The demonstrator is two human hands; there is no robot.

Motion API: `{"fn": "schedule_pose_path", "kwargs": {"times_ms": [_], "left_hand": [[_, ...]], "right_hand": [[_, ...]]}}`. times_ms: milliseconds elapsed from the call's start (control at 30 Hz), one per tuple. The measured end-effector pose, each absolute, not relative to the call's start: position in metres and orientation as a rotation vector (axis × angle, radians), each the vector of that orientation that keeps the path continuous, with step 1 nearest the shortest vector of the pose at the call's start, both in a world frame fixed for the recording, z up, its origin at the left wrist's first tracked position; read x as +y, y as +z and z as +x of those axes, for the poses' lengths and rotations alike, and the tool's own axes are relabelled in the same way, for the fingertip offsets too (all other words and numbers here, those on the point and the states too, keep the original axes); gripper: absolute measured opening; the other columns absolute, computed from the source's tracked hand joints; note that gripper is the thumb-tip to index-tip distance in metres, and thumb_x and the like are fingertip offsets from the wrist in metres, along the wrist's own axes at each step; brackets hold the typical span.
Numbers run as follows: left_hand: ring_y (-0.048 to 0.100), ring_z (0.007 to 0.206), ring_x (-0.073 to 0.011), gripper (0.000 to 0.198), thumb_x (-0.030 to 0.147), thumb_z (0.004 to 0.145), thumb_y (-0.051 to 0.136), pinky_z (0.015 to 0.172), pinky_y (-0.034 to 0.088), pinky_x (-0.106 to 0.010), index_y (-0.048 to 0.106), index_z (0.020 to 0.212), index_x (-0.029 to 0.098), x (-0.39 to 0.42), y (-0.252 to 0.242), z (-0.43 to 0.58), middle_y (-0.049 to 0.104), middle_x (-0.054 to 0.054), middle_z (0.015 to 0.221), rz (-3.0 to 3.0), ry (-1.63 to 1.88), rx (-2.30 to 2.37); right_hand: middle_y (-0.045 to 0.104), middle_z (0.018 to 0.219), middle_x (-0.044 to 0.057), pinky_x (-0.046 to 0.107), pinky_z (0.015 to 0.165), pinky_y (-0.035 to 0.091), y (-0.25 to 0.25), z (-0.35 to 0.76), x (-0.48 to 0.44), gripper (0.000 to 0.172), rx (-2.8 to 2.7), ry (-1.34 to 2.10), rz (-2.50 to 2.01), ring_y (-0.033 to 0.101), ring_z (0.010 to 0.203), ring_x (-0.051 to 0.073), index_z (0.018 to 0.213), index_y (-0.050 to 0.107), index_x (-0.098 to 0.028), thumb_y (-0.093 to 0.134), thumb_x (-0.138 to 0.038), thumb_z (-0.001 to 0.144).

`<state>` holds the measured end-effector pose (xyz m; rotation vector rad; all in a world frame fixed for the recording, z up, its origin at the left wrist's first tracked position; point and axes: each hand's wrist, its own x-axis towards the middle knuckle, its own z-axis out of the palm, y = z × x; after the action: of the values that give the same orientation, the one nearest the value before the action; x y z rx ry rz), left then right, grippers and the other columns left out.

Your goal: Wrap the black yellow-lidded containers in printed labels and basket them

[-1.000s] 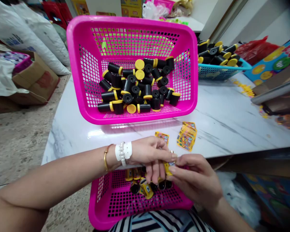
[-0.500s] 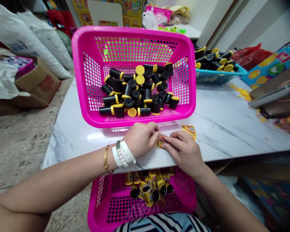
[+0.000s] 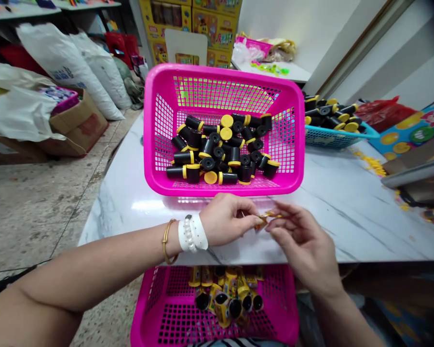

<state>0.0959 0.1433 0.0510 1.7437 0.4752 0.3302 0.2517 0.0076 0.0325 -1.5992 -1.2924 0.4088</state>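
Observation:
My left hand [image 3: 227,219] and my right hand [image 3: 299,238] meet over the white marble table [image 3: 347,207], both pinching a small yellow sticker [image 3: 266,218] between their fingertips. Just beyond them stands a pink basket [image 3: 166,178] holding several black tubes with yellow caps [image 3: 220,149]. Below the table edge, on my lap, a second pink basket [image 3: 159,318] holds several tubes wrapped in yellow stickers [image 3: 226,294]. My left wrist wears a white band and a gold bangle.
A blue basket [image 3: 329,137] of more black and yellow tubes sits at the back right. Yellow bits [image 3: 374,164] lie on the table near a flat grey object [image 3: 415,176]. White sacks [image 3: 83,67] and a cardboard box [image 3: 77,127] stand on the floor at left.
Both hands rose from the lower basket to the table, took a sticker from the pile, and now hold it just above the surface. The view has tilted up.

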Motion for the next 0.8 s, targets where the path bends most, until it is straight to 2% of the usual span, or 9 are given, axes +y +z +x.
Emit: {"fn": "schedule_pose_path", "kwargs": {"times_ms": [33, 100, 167, 233, 367, 500, 700, 800], "left_hand": [[0.053, 0.051, -0.0093, 0.021, 0.023, 0.091, 0.063, 0.052, 0.039, -0.02, 0.072, 0.074, 0.015, 0.143, 0.054, 0.095, 0.06, 0.002, 0.057, 1.771, 0.335, 0.45], [0.049, 0.049, -0.0088, 0.028, 0.024, 0.094, 0.059, 0.05, 0.036, -0.019, 0.069, 0.069, 0.015, 0.142, 0.06, 0.092, 0.055, 0.003, 0.052, 1.812, 0.39, 0.441], [0.048, 0.049, -0.0087, 0.028, 0.026, 0.095, 0.058, 0.049, 0.035, -0.02, 0.067, 0.07, 0.015, 0.141, 0.064, 0.091, 0.055, 0.003, 0.054, 1.791, 0.522, 0.509], [0.048, 0.05, -0.0088, 0.027, 0.029, 0.094, 0.06, 0.049, 0.036, -0.02, 0.065, 0.072, 0.016, 0.139, 0.067, 0.091, 0.055, 0.003, 0.056, 1.711, 0.69, 0.611], [0.048, 0.049, -0.0095, 0.033, 0.037, 0.095, 0.061, 0.048, 0.037, -0.021, 0.067, 0.071, 0.016, 0.133, 0.07, 0.089, 0.053, 0.003, 0.051, 1.584, 0.81, 0.654], [0.047, 0.048, -0.0094, 0.03, 0.038, 0.093, 0.066, 0.047, 0.037, -0.021, 0.075, 0.076, 0.015, 0.128, 0.071, 0.088, 0.055, 0.003, 0.051, 1.553, 0.794, 0.648], [0.055, 0.059, -0.011, 0.02, 0.033, 0.087, 0.075, 0.054, 0.044, -0.023, 0.081, 0.082, 0.014, 0.13, 0.069, 0.088, 0.07, -0.004, 0.07, 1.501, 0.837, 0.601], [0.058, 0.065, -0.013, 0.016, 0.031, 0.08, 0.081, 0.06, 0.047, -0.025, 0.082, 0.081, 0.015, 0.132, 0.067, 0.089, 0.071, -0.005, 0.074, 1.541, 0.851, 0.601]], "right_hand": [[0.074, 0.098, 0.006, 0.027, 0.061, 0.059, 0.036, 0.254, 0.01, 0.037, -1.227, 0.528, -1.579, 0.071, 0.073, 0.016, 0.125, 0.063, -0.022, 0.071, -0.039, 0.092], [0.07, 0.077, 0.002, 0.024, 0.052, 0.054, 0.041, 0.257, 0.014, 0.028, -1.195, 0.654, -1.576, 0.066, 0.06, 0.014, 0.106, 0.07, -0.019, 0.071, -0.043, 0.092], [0.06, 0.058, -0.003, 0.021, 0.045, 0.046, 0.043, 0.256, 0.018, 0.027, -1.18, 0.607, -1.627, 0.055, 0.048, 0.011, 0.083, 0.07, -0.018, 0.07, -0.043, 0.093], [0.055, 0.052, -0.004, 0.021, 0.042, 0.041, 0.041, 0.253, 0.019, 0.032, -1.093, 0.45, -1.664, 0.049, 0.044, 0.009, 0.073, 0.066, -0.018, 0.069, -0.042, 0.094], [0.056, 0.053, -0.004, 0.021, 0.043, 0.042, 0.036, 0.243, 0.02, 0.035, -0.962, 0.287, -1.663, 0.049, 0.044, 0.009, 0.069, 0.064, -0.019, 0.07, -0.042, 0.094], [0.057, 0.055, -0.004, 0.022, 0.046, 0.043, 0.034, 0.238, 0.021, 0.033, -0.946, 0.236, -1.613, 0.05, 0.046, 0.009, 0.07, 0.065, -0.019, 0.069, -0.041, 0.094], [0.058, 0.057, -0.004, 0.023, 0.049, 0.044, 0.03, 0.233, 0.022, 0.025, -1.042, 0.108, -1.612, 0.052, 0.049, 0.011, 0.074, 0.067, -0.02, 0.069, -0.035, 0.095], [0.06, 0.058, -0.004, 0.025, 0.051, 0.044, 0.031, 0.228, 0.023, 0.018, -1.199, 0.011, -1.606, 0.054, 0.05, 0.011, 0.079, 0.071, -0.021, 0.069, -0.029, 0.095]]}}
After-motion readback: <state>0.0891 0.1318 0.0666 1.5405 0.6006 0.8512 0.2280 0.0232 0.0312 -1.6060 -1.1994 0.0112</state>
